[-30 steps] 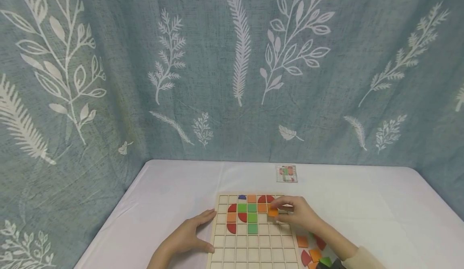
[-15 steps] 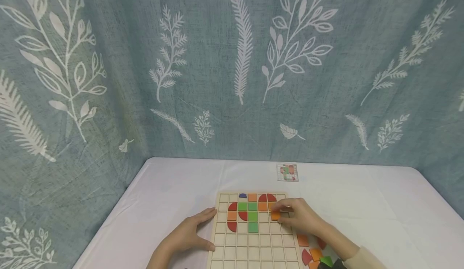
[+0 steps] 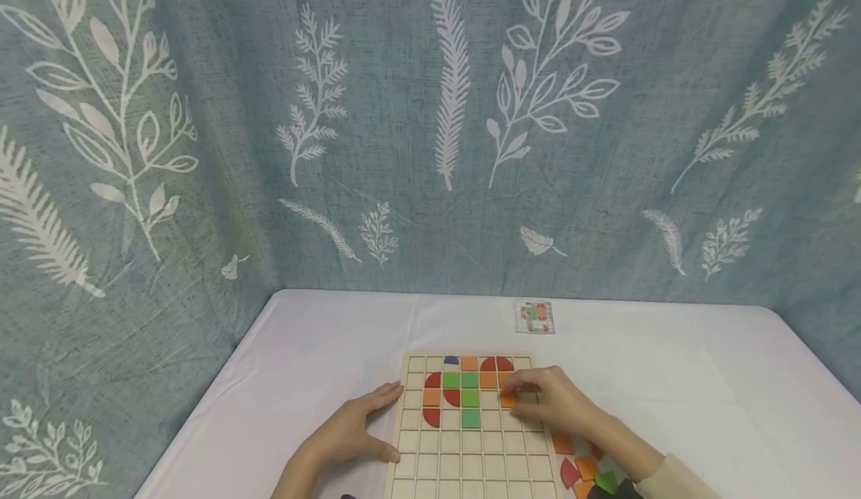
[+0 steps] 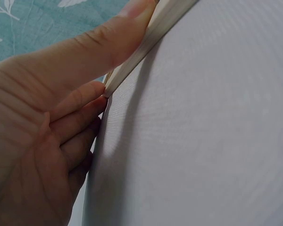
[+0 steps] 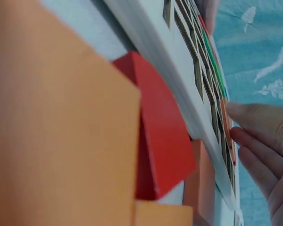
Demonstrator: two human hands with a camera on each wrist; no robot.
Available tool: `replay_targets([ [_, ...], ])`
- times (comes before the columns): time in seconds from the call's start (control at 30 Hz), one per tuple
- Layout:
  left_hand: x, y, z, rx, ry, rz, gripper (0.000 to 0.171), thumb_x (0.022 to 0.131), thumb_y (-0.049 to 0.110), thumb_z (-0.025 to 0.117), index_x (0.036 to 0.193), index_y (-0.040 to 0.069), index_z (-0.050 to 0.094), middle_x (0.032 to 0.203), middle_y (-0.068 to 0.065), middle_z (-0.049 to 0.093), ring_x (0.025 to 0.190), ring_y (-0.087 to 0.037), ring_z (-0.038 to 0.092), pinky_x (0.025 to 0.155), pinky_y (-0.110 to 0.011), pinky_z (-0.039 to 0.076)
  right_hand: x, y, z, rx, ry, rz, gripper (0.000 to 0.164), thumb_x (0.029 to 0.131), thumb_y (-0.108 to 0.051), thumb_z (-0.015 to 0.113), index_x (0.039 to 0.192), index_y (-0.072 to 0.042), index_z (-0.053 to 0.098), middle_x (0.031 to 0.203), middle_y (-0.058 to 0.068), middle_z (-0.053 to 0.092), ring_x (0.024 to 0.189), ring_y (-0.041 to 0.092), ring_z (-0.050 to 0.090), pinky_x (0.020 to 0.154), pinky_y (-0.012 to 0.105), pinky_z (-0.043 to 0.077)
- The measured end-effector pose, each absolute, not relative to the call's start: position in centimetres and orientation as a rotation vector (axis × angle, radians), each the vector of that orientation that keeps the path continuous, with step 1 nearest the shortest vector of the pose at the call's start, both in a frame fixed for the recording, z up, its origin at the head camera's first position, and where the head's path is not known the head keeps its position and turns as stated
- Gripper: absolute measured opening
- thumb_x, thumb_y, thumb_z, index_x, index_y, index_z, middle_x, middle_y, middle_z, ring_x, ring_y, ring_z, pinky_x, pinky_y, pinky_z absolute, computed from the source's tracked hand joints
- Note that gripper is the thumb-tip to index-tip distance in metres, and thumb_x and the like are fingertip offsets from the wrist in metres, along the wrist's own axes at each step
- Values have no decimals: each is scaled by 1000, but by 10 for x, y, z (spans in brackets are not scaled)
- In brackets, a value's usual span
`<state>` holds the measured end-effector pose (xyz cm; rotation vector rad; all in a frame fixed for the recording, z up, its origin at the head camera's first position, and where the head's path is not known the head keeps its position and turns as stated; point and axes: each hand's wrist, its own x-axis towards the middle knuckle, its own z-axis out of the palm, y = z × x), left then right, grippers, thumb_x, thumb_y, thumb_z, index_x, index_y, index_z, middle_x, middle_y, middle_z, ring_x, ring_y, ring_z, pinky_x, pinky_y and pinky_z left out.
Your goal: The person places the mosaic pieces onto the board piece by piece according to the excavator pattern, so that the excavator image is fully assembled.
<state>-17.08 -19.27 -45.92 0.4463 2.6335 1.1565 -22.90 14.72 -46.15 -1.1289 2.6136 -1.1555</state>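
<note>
A wooden grid board (image 3: 451, 443) lies on the table, with red, green, orange and blue tiles set in its upper cells. At its left edge my left hand (image 3: 350, 428) rests with thumb and fingers spread; in the left wrist view the thumb (image 4: 99, 44) lies along the board's side. On the right part of the grid, my right hand (image 3: 561, 405) pinches an orange square tile (image 3: 508, 400) between thumb and fingers. The tile sits at a cell just below another orange one; whether it lies fully flat cannot be told. The right wrist view shows these fingertips at the board's surface.
Loose tiles lie right of the board, among them a red quarter-round (image 3: 569, 473), an orange tile (image 3: 563, 444) and a green one (image 3: 606, 481). A small pattern card (image 3: 534, 317) lies beyond the board. A leaf-patterned curtain (image 3: 403, 110) hangs behind the white table.
My right hand has shifted the orange tile slightly toward me, from over the orange tile's row to the cell below. The left hand stays at the board's edge.
</note>
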Motion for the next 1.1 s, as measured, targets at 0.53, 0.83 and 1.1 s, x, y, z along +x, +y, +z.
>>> replay_targets([
  [0.53, -170, -193, -460, 455, 2644, 1146, 98, 54, 38, 84, 137, 6, 43, 146, -12, 36, 135, -38, 27, 108, -57, 22, -221, 179, -456, -946, 2443, -1425, 30, 86, -20, 66, 111, -4, 63, 106, 10, 67, 95, 8, 63, 84, 24, 53],
  [0.83, -171, -193, -460, 469, 2645, 1151, 98, 54, 39, 83, 137, 6, 43, 146, -13, 36, 135, -39, 27, 108, -57, 22, -195, 207, -459, -920, 2414, -1370, 32, 83, -21, 68, 111, -4, 63, 106, 10, 67, 97, 5, 62, 81, 20, 52],
  [1.1, -172, -192, -462, 446, 2643, 1152, 98, 54, 39, 84, 137, 6, 43, 146, -12, 36, 135, -38, 26, 108, -57, 21, -179, 216, -460, -872, 2484, -1277, 29, 85, -24, 66, 110, -10, 65, 108, 5, 67, 99, 5, 61, 78, 20, 52],
])
